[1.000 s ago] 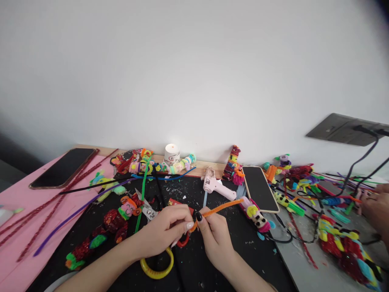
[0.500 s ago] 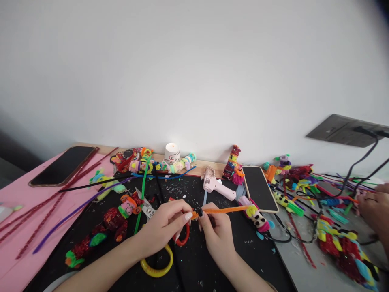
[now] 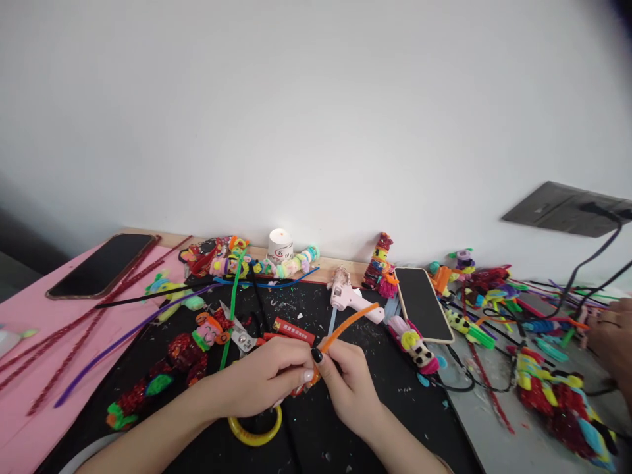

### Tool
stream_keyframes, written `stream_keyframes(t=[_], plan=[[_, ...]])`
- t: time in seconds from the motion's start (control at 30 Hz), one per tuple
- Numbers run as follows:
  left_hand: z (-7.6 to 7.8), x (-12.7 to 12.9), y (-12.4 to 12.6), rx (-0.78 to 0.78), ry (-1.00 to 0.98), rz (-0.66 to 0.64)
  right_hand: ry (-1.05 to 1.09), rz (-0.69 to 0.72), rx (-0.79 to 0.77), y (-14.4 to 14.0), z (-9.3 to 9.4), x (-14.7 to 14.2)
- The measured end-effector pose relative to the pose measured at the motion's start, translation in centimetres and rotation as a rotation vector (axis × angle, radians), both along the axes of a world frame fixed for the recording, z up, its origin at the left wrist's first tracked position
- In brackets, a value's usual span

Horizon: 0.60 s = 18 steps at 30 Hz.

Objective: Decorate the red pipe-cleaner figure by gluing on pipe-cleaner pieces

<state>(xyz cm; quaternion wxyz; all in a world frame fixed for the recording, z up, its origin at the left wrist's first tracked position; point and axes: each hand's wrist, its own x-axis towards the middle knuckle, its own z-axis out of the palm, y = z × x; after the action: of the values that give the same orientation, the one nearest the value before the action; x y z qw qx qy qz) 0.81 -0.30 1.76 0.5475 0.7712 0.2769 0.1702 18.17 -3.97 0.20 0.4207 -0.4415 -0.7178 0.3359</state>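
Note:
An orange pipe cleaner (image 3: 351,322) is pinched between my two hands over the black mat. My left hand (image 3: 266,375) is closed at its lower end, where a small bent orange bit shows by the fingertips. With thumb and forefinger, my right hand (image 3: 349,380) grips it higher up, and the free end slants up to the right. Scissors (image 3: 241,337) lie under my left hand, with a yellow handle loop showing below it. A red packet (image 3: 293,331) with white print lies just beyond my fingers. Behind my right hand rests a pale pink glue gun (image 3: 356,301).
Red, green and orange pipe-cleaner figures (image 3: 187,355) lie at the left, others at the right. A paper cup (image 3: 280,247) stands by the wall. Phones lie on the pink sheet (image 3: 29,289) and at right (image 3: 423,306). Another person's hand (image 3: 612,342) is at the right edge.
My hands have shifted slightly lower. The orange pipe cleaner has swung from nearly level to slanting upward, with a shorter free end. The red packet now shows more fully.

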Motion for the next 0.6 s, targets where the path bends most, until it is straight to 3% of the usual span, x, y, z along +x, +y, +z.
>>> stream_keyframes(t=[0.13, 0.27, 0.4, 0.6], plan=[[-0.58, 0.11, 0.12, -0.172, -0.091, 0.097, 0.121, -0.161, -0.123, 0.26, -0.28, -0.09], [-0.98, 0.21, 0.08, -0.164, -0.134, 0.21, 0.277, -0.278, -0.273, 0.4, -0.75, -0.21], [-0.85, 0.4, -0.06, -0.04, -0.042, 0.29, 0.326, -0.244, -0.311, 0.4, -0.81, -0.45], [-1.05, 0.52, -0.11, -0.014, -0.042, 0.335, 0.303, -0.182, -0.259, 0.24, -0.78, -0.51]])
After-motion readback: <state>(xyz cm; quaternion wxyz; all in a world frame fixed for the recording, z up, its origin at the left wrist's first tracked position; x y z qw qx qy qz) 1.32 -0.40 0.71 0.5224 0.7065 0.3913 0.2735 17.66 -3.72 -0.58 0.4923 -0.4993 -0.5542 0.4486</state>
